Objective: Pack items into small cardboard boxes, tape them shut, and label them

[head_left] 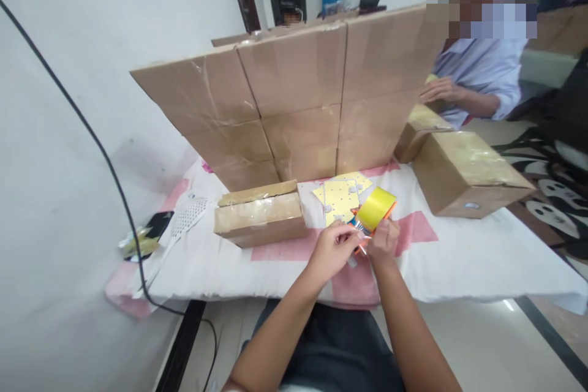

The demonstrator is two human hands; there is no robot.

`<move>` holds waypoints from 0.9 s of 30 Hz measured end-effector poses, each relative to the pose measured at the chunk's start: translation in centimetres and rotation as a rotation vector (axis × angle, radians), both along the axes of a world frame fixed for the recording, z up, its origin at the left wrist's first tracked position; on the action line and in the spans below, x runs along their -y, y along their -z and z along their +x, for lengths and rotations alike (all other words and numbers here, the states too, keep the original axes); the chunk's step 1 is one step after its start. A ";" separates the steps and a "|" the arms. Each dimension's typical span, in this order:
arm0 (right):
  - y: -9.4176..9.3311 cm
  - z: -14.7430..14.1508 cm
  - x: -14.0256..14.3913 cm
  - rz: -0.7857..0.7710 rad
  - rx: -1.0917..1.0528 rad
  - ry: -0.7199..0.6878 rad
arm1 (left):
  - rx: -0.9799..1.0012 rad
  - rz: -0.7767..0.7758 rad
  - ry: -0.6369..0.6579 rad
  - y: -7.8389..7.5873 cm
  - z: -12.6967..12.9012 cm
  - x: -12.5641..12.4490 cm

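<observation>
left hand [331, 246] and right hand [384, 239] meeting at frame centre over surface [459, 263], both grips clenching orange tape dispenser [367, 223] carrying yellow tape roll [375, 207]. yellow sheets [339, 197] lying just behind dispenser. small box [260, 215] sitting left of centre. cardboard wall [294, 104] standing behind. another person's hand [438, 90] resting upper right on box [463, 174].

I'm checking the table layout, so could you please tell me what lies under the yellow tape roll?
Under the tape roll lies a yellow dotted sheet on the tablecloth; the sheet's near edge is hidden by the roll and both hands.
</observation>
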State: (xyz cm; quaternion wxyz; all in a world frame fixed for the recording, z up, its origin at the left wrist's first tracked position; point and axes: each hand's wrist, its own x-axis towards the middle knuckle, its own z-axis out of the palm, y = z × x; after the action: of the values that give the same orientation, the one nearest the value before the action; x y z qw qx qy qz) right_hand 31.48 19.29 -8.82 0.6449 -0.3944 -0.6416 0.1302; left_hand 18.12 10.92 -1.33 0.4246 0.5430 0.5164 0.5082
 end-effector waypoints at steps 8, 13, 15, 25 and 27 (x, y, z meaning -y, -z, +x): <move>-1.0 -0.6 0.4 0.088 0.061 0.035 | 0.060 -0.099 0.103 0.2 -0.8 1.2; -0.8 -0.7 0.3 -0.076 -0.020 0.071 | 0.101 -0.115 0.113 1.5 -1.0 1.6; -0.7 -0.6 0.2 -0.142 -0.083 0.116 | 0.090 -0.122 0.118 2.1 -1.0 1.9; -1.4 -0.6 0.5 -0.314 -0.316 0.147 | 0.003 -0.130 0.171 3.1 -2.0 2.2; -1.5 -0.7 0.6 -0.374 -0.421 0.131 | -0.019 -0.135 0.181 3.7 -2.3 1.9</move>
State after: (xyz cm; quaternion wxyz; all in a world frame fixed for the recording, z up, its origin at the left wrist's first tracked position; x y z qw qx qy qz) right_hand 30.73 18.70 -7.33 0.6870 -0.5114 -0.4314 0.2835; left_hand 15.82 8.97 -5.04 0.4994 0.5625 0.5023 0.4264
